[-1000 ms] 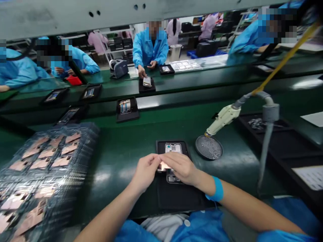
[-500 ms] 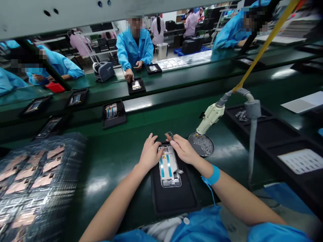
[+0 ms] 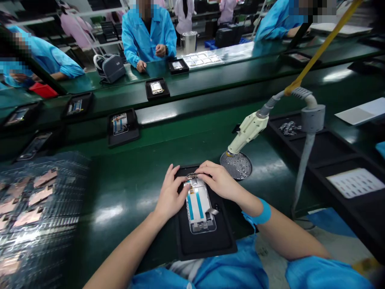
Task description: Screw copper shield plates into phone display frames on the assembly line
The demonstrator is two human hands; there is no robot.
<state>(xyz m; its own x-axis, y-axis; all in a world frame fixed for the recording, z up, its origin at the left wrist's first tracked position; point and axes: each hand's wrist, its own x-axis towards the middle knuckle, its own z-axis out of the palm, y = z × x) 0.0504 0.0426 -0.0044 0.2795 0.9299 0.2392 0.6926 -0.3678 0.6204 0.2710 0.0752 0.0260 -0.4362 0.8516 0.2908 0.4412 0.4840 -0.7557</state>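
A phone frame (image 3: 197, 204) with blue strips and a loose silver flex tab lies in a black tray (image 3: 207, 247) in front of me. My left hand (image 3: 173, 192) is at the frame's upper left, thumb and index finger closed on its edge, other fingers extended. From the upper right, my right hand (image 3: 221, 180) pinches a small circuit board (image 3: 192, 175) over the frame's top end. The fingers partly cover the board, so I cannot tell whether it is seated. A blue wrist strap (image 3: 261, 212) circles my right wrist.
A pale electric screwdriver (image 3: 248, 130) hangs above a round screw dish (image 3: 236, 164). Stacked clear trays (image 3: 66, 192) with copper-coloured boards stand left. Black parts trays (image 3: 327, 150) lie right. Beyond, a co-worker in blue (image 3: 150, 34) sits by a line of phone trays (image 3: 123, 136).
My right hand has lowered the circuit board from above the frame's top right onto its top end. My left hand has stayed at the upper left edge. The view has tilted downward.
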